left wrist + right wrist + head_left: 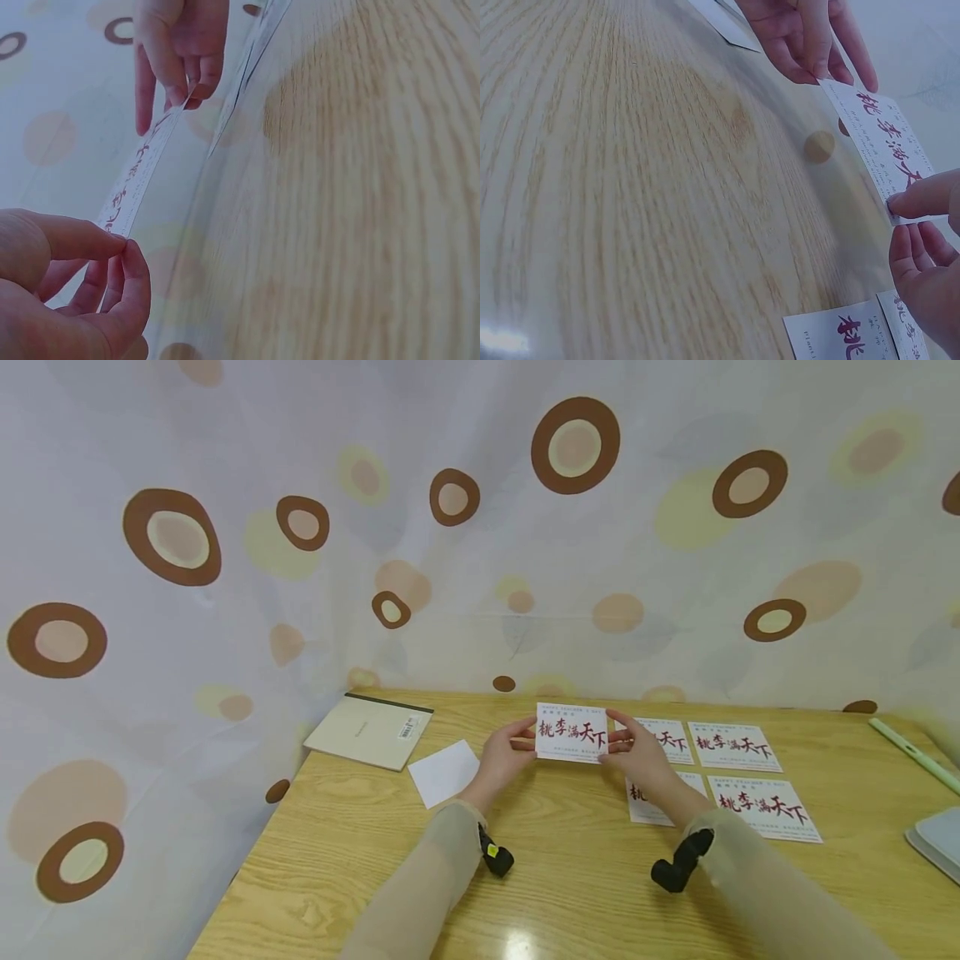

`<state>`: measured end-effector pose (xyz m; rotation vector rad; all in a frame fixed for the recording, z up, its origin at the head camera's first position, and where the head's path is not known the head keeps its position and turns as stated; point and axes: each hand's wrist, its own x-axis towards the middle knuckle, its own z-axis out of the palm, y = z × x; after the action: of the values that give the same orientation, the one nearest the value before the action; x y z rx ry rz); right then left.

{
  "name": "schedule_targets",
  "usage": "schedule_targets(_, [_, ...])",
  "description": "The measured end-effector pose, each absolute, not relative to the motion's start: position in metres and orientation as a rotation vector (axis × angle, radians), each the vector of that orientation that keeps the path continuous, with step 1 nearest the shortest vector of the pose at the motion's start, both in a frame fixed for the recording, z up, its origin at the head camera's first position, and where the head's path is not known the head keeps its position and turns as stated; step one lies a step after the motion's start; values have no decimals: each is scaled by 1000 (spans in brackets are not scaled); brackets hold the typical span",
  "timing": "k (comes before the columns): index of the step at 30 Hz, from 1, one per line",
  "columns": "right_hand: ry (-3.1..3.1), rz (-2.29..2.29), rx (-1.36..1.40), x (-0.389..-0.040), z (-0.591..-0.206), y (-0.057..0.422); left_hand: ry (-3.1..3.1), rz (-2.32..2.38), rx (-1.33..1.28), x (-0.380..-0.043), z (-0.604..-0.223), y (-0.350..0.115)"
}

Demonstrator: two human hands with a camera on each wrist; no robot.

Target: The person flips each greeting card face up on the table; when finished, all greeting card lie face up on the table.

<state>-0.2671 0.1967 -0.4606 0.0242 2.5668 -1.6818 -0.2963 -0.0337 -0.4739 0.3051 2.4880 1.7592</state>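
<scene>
A white greeting card (572,732) with red brush-style characters is held up above the table, its printed face toward the head camera. My left hand (504,758) pinches its left edge between thumb and fingers. On the opposite edge, the thumb and fingers of my right hand (641,766) pinch it too. In the right wrist view the card (881,142) spans the gap between both hands, off the wood. Several matching cards lie in two rows to the right, one of them a lower card (765,807); my right hand and forearm partly cover the nearer ones.
A blank white card (444,773) lies left of my left hand, beside a cream notebook (367,732) with a dark spine. Farther right are a green stick-like object (915,753) and a pale blue-grey item (937,842). A patterned curtain (480,560) rises behind the wooden table (570,877).
</scene>
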Motion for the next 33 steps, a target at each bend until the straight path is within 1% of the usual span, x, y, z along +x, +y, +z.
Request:
schedule_targets(20, [2575,-1604,138,-280,-466,204,2522,1703,198,-309,-482,-18])
schedule_targets(33, [2675,-1458,170,-281,-467,205,2524,1742,199,-313,-489,-14])
